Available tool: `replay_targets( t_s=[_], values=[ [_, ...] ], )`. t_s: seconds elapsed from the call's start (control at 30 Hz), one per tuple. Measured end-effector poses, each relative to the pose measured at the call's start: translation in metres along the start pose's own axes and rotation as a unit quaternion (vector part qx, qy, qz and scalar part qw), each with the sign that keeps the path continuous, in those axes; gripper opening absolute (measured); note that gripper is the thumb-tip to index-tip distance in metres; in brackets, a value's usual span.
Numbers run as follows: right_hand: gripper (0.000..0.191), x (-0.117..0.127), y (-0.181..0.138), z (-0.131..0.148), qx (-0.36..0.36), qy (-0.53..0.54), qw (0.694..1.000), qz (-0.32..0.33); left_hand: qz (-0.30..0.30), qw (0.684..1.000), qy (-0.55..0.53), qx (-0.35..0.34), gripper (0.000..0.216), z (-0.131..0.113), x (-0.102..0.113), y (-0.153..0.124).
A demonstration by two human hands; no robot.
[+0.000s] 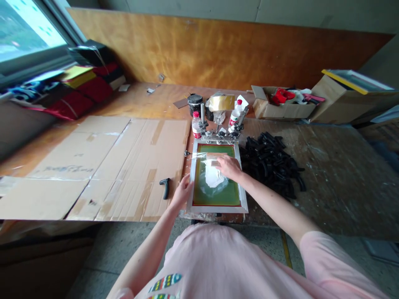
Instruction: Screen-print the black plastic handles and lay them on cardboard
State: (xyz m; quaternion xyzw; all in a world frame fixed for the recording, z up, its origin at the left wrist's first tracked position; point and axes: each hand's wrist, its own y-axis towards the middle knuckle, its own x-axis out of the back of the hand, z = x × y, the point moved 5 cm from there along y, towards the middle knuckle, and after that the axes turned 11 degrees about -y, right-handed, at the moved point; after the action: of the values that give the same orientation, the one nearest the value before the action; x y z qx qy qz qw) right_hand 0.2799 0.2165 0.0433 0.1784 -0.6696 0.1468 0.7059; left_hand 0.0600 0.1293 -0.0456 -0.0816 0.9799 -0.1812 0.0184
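A silk-screen printing frame [244,199] with a metal border and green mesh lies in front of me. White ink [214,176] is spread over the middle of its mesh. My right hand [229,167] is closed on a squeegee [215,156], which rests across the upper part of the mesh, just above the ink. At the frame's left side, my left hand [183,189] grips the metal edge; some of its fingers are hidden. Left of that hand, a single black curved handle piece [166,188] lies on flattened cardboard [124,166].
Clamps [221,133] hold the frame's far end. Behind stand plastic bottles [196,126] with red caps and a black tub [195,104]. A heap of black handle pieces [271,162] lies to the right. An open carton [280,109] stands at the back right.
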Motion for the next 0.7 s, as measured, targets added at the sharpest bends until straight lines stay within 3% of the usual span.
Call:
replay_targets(
  t_s=[0.17,0.23,0.3,0.4,0.53,0.6,0.7],
  values=[
    [0.026,-0.004,-0.042,0.011,0.183,0.050,0.982,0.026,0.020,0.999,0.020,-0.017,0.063,0.011,0.002,0.006],
    [0.021,0.000,-0.043,0.011,0.202,0.057,0.977,0.046,0.014,1.000,0.017,-0.018,0.063,0.012,0.003,0.007],
    [0.016,0.003,-0.038,0.010,0.167,0.054,0.984,0.035,0.016,1.000,0.009,-0.022,0.064,0.010,0.003,0.006],
    [0.024,0.000,-0.041,0.013,0.119,0.058,0.991,-0.020,0.029,0.999,-0.007,-0.018,0.066,0.008,0.002,0.005],
    [0.022,-0.012,-0.055,0.019,0.147,0.080,0.986,-0.010,0.034,0.999,-0.007,-0.011,0.069,0.007,0.001,0.004],
    [0.019,-0.007,-0.045,0.013,0.120,0.086,0.989,-0.005,0.034,0.999,-0.010,-0.007,0.070,0.003,0.001,0.002],
    [0.042,0.016,-0.009,-0.006,0.026,0.083,0.995,-0.042,0.054,0.998,-0.032,0.002,0.075,-0.015,0.000,-0.005]
  ],
)
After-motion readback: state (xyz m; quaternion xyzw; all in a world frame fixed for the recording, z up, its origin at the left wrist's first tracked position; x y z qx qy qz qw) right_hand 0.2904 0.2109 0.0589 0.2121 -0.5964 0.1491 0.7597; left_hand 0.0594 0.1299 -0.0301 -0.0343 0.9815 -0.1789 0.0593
